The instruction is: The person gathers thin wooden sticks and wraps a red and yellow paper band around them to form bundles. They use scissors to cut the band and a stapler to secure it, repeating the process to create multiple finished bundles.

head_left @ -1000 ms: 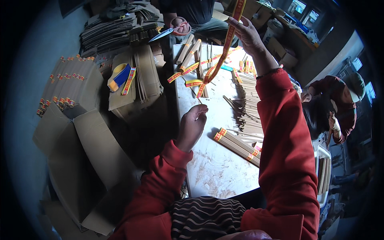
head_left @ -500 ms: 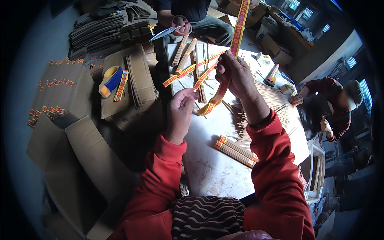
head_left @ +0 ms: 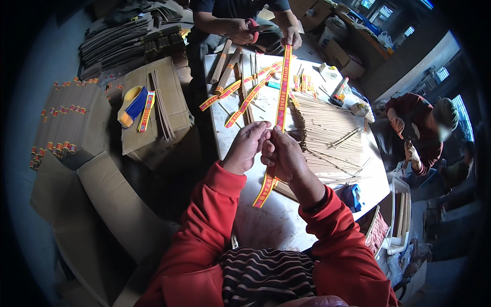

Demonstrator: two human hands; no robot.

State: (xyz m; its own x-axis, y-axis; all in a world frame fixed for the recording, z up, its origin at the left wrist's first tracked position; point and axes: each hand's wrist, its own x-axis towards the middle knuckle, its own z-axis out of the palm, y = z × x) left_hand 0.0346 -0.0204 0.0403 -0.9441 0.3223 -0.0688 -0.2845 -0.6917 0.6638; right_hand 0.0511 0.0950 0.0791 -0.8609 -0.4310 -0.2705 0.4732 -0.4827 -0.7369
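A long red-and-yellow paper label strip runs from a co-worker's hand at the far side down to me. My right hand pinches it between thumb and fingers, and its loose end hangs below over the table. Close against that hand is my left hand, its thumb and fingertips pressed together; what they hold, if anything, is hidden. More printed label strips lie across the white table beyond my hands. The co-worker's other hand holds red-handled scissors.
Thin brown sticks spread over the table's right side; bundled sticks lie at its far left. Left are an open carton, stacked labelled bundles and a tape roll on cardboard. Another person works at right.
My hands have come together and lower, toward me. The strip now stretches straight to the co-worker, whose hand grips its far end. The co-worker's scissors have moved right.
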